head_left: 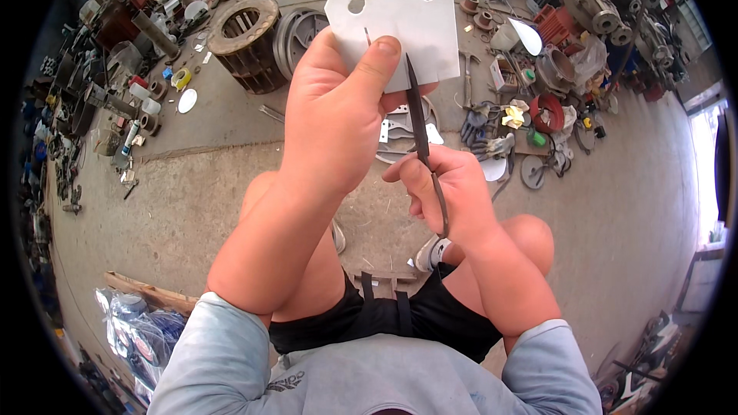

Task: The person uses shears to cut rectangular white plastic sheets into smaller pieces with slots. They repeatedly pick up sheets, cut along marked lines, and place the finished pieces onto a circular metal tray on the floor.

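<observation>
- My left hand point(338, 107), nearest, pinches the white sheet point(400, 23) held up ahead.
- My right hand point(446, 192) grips scissors point(421, 134), blades at the sheet's near edge.
- Cutting seems under way; next needs a steady line.
- Beyond lies floor clutter: gloves point(480, 127) to the right.

Clear plastic bags point(131, 330) with blue-and-white printed contents, lower left on concrete floor, beside wooden plank, crumpled clear plastic bag point(588, 58) upper right among metal parts, no signs or screens seen
</observation>
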Available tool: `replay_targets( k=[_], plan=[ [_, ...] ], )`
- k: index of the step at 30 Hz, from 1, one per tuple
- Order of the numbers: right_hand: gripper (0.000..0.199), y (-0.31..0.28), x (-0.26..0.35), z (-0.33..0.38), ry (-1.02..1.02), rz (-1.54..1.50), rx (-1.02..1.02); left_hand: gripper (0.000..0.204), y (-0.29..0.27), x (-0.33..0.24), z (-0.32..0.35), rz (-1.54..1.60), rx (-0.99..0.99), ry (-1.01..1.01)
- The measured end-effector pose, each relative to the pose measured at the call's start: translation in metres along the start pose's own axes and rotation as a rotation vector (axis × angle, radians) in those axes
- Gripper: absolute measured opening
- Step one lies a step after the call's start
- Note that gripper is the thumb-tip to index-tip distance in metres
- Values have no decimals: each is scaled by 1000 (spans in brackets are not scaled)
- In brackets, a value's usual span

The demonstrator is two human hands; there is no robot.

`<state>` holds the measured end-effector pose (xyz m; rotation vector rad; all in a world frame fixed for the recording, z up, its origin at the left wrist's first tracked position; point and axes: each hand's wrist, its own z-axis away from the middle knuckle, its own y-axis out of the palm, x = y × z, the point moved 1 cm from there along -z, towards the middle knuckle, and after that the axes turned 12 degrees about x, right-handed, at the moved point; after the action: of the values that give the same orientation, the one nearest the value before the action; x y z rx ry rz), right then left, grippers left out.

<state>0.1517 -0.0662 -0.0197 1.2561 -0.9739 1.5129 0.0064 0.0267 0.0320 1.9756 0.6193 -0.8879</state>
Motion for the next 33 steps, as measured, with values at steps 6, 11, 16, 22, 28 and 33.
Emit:
replay_targets(
  k=[6,11,16,22,28,33],
  plan=[
    [53,-2,1,1,37,-42,19,24,-5,1,0,-7,-8,-30],
    [51,3,5,-4,9,-119,-67,23,-1,3,1,-8,-2,-44],
    [51,-2,3,-3,22,-129,-28,23,-1,5,1,-20,-17,-73],
    [52,-3,3,-6,-21,-138,-50,24,3,10,3,-23,18,-85],
    [52,-6,8,-2,26,-113,-33,25,4,10,3,-26,15,-82],
    [53,-7,4,-4,-26,-139,-47,25,8,11,3,-47,23,-96]
  ],
)
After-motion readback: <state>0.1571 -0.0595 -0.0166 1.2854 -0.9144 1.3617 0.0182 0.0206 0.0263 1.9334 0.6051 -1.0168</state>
